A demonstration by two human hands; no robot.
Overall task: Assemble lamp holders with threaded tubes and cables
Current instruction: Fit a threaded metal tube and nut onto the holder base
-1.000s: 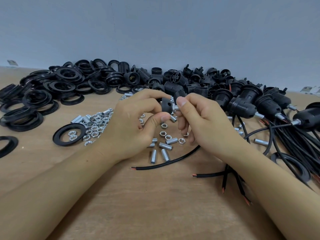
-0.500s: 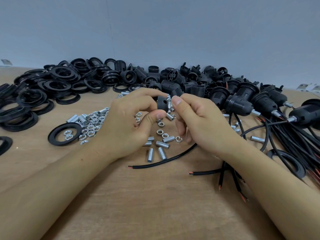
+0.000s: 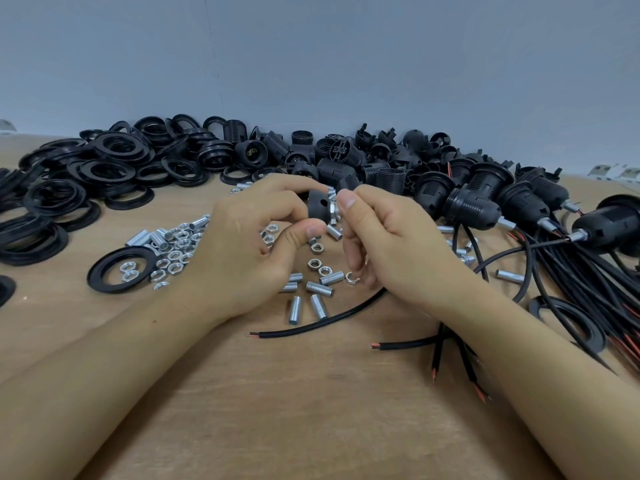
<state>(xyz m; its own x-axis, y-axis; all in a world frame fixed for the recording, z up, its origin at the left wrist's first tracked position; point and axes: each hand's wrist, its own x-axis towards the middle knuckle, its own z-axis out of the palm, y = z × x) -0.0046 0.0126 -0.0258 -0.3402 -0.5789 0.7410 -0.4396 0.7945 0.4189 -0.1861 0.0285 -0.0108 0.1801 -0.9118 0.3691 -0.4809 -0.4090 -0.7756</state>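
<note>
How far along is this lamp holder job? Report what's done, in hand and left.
Done: several holders with tubes and cables lie finished at right. In hand: the left hand holds a black cap while the right hand works a nut at its end. Left: loose tubes, nuts, rings, bare cables and a big pile of parts.

Both forearms reach in from the lower corners, bare, converging at centre. Left hand raised, back toward camera, thumb and forefinger pinched closed on a cap. Right hand opposite, fingertips meeting the cap's metal end, remaining fingers curled under.
</note>
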